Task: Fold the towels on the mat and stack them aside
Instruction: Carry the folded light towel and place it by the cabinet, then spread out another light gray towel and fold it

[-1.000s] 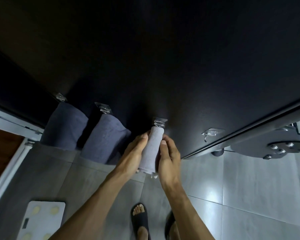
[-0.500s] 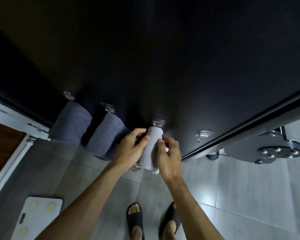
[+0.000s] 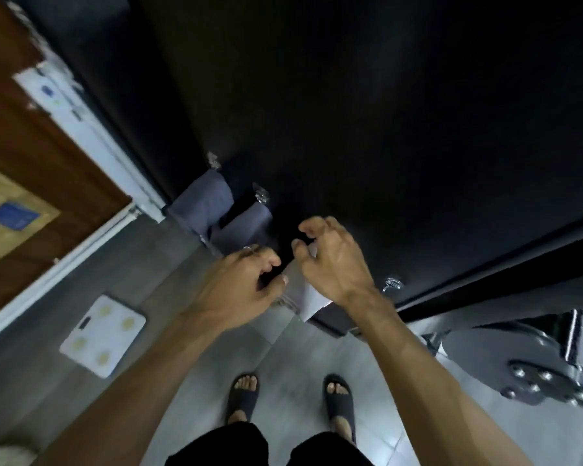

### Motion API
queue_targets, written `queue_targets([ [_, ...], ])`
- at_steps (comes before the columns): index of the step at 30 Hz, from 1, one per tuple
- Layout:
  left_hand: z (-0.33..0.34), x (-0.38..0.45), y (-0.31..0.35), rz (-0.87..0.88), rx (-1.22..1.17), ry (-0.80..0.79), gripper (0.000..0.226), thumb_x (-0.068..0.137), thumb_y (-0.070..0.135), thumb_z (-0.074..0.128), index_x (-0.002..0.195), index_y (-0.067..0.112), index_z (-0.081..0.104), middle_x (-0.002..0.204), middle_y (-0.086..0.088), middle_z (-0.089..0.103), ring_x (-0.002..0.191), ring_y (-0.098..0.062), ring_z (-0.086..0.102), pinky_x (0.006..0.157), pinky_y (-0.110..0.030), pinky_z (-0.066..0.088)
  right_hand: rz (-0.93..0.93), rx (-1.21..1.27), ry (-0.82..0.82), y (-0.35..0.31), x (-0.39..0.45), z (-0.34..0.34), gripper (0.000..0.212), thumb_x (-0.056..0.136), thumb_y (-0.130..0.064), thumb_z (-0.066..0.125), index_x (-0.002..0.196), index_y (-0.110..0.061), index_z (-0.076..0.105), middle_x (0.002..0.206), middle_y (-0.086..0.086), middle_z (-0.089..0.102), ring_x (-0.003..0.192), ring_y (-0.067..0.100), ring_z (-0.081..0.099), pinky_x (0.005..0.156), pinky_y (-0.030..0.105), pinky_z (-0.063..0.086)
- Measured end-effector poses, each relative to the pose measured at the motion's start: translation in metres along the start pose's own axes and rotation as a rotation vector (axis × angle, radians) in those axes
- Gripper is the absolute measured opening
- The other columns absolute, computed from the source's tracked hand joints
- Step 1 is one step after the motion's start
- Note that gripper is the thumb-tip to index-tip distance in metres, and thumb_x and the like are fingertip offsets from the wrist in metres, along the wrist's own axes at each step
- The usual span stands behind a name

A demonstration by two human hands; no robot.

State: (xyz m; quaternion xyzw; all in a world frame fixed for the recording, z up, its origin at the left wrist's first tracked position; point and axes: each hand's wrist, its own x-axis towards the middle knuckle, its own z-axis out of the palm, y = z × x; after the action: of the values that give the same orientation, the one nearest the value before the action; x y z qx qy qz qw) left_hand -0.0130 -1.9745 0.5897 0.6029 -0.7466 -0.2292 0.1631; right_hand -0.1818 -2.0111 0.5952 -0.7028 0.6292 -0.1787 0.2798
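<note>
Three towels hung on the dark door (image 3: 384,129), and none had reached a mat; no mat showed in the frame at all, so by this view the folding and stacking were wholly ahead. Left of the grip hung two dark towels: the far one (image 3: 202,205) beside the door's edge, the nearer one (image 3: 241,227) just beside the left hand (image 3: 239,287). Between the two hands hung the pale towel (image 3: 308,297), its lower corner showing below the right hand (image 3: 334,260). The grip was loose: both hands had their fingers curled, close to the pale towel, but blur and the hands themselves hid whether either pinched the cloth, so hold could not be told. Right of the grip, one bare hook (image 3: 391,284) stood on the door. Below and left of the grip, a white scale (image 3: 103,334) lay on the tiled floor (image 3: 485,432). Judged so, the step in hand was only fetching towels from the hooks.
</note>
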Motion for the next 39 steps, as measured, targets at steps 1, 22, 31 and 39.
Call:
queue_targets([
  [1, 0.001, -0.008, 0.007, -0.019, 0.034, 0.036, 0.035, 0.079, 0.047, 0.056, 0.098, 0.02, 0.067, 0.091, 0.005, 0.069, 0.083, -0.016, 0.066, 0.069, -0.035, 0.055, -0.058, -0.027, -0.031, 0.0, 0.002, -0.005, 0.034, 0.094, -0.032, 0.054, 0.124, -0.019, 0.056, 0.121, 0.003, 0.055, 0.115, 0.022, 0.052, 0.094, 0.038, 0.046],
  [22, 0.116, -0.279, 0.206, -0.872, 0.171, 0.388, 0.036, 0.091, 0.05, 0.051, 0.113, 0.023, 0.058, 0.11, 0.006, 0.061, 0.104, -0.017, 0.06, 0.084, -0.029, 0.042, -0.978, -0.392, -0.603, -0.01, -0.178, -0.02, 0.038, 0.095, -0.042, 0.05, 0.128, -0.021, 0.053, 0.126, 0.0, 0.056, 0.118, 0.021, 0.052, 0.094, 0.04, 0.048],
  [31, 0.22, -0.398, 0.341, -1.139, 0.037, 0.486, 0.038, 0.088, 0.057, 0.048, 0.111, 0.028, 0.056, 0.111, 0.009, 0.061, 0.105, -0.016, 0.06, 0.084, -0.029, 0.044, -1.149, -0.451, -0.767, 0.056, -0.33, -0.043, 0.039, 0.095, -0.043, 0.05, 0.127, -0.022, 0.052, 0.126, -0.001, 0.054, 0.121, 0.019, 0.049, 0.092, 0.035, 0.045],
  [39, 0.322, -0.473, 0.474, -1.413, 0.033, 0.565, 0.038, 0.089, 0.051, 0.049, 0.118, 0.026, 0.054, 0.115, 0.007, 0.059, 0.108, -0.02, 0.06, 0.083, -0.031, 0.048, -1.45, -0.454, -0.924, 0.127, -0.461, -0.056, 0.039, 0.094, -0.037, 0.054, 0.128, -0.017, 0.053, 0.127, 0.006, 0.054, 0.12, 0.027, 0.049, 0.099, 0.038, 0.041],
])
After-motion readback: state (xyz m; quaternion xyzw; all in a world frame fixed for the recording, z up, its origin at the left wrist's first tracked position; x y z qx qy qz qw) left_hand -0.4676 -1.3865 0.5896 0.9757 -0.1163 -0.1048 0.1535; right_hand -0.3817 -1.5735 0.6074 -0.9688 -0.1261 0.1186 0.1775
